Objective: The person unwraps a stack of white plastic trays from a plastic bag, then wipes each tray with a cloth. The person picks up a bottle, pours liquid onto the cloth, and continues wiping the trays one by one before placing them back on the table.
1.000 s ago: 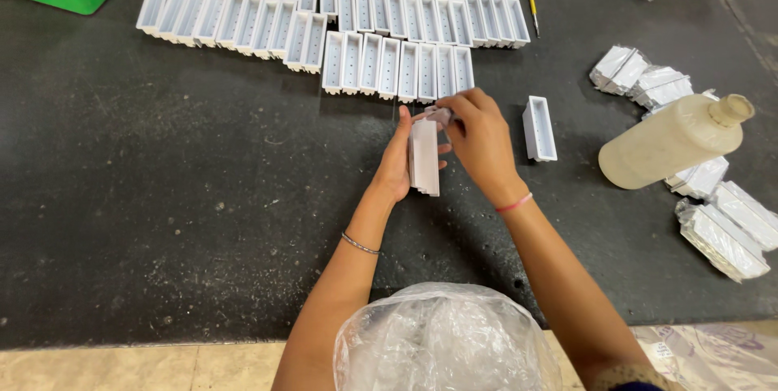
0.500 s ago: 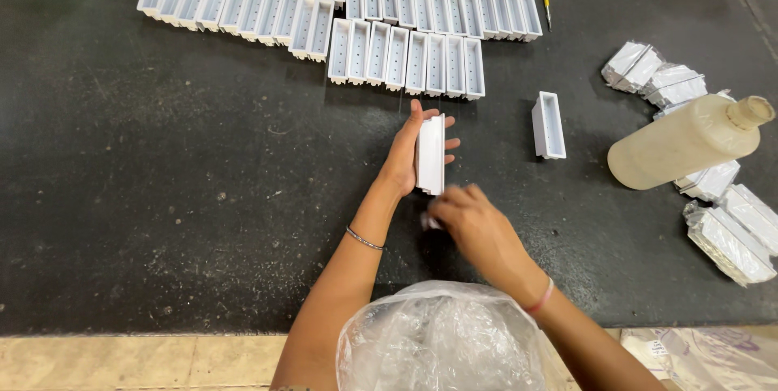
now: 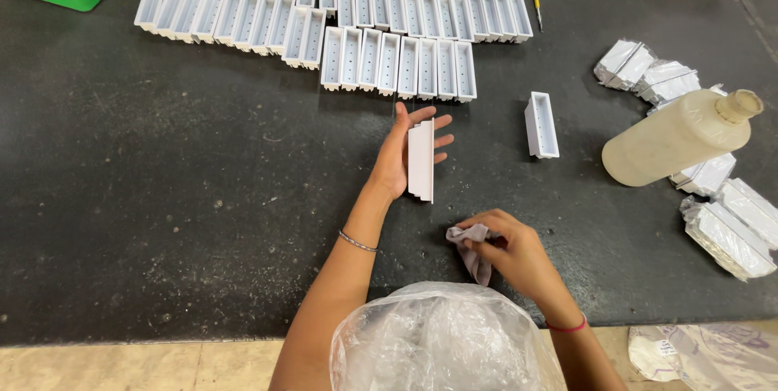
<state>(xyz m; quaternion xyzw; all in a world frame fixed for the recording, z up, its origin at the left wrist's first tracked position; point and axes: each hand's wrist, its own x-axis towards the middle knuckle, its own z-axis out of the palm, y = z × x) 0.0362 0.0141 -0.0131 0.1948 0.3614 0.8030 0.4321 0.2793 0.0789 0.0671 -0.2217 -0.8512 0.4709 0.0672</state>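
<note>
A long, narrow white plastic tray [image 3: 421,159] is held upright in the left hand [image 3: 401,156]; a crumpled grey cloth [image 3: 472,250] is pinched by the right hand [image 3: 519,257] above the dark counter [image 3: 162,196].

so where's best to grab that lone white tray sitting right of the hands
Probably across its two long side walls, near the middle, coming straight down from above. The lone white tray lies open side up and apart from the rows of trays, so both long walls are free; the narrow width suits a thumb-and-finger grip.
</note>
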